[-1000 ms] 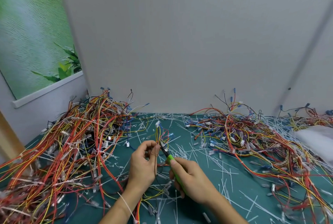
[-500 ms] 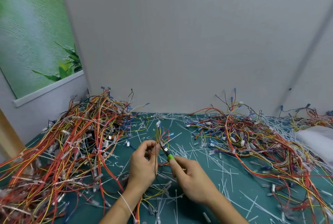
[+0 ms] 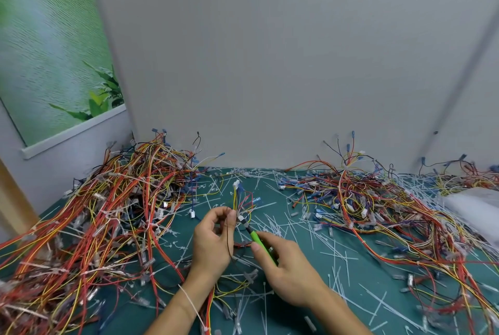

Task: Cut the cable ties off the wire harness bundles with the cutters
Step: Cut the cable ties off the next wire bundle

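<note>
Mid-task. Left hand [image 3: 213, 237] pinches 1 harness [image 3: 239, 197] above mat [image 3: 359, 261]. Right hand [image 3: 286, 267] grips cutters [image 3: 259, 240], tip at its tie [image 3: 241, 218]. Cut ties [image 3: 272, 224] litter mat. Left pile [image 3: 113, 213] looks still tied.

Teal-green matted bench [image 3: 361, 259], backed by a grey wall. Left side is covered by a big tangled heap of red, orange and yellow wire harnesses [image 3: 108, 226], many with white ties and clear terminals, running from the wall to the near edge. The far right holds a second, flatter heap of red, yellow and blue wire harnesses [image 3: 364, 199], trailing toward the near right corner. Thin white cut cable-tie strips [image 3: 334, 248] are scattered over the middle and right, thickest along the wall. Small white plastic connector [image 3: 192, 213] lies alone just beside the left heap. Crumpled translucent white plastic bag [image 3: 475, 208] at the right edge, partly over wires. Loose yellow wires [image 3: 232, 288] lie near the front centre.
</note>
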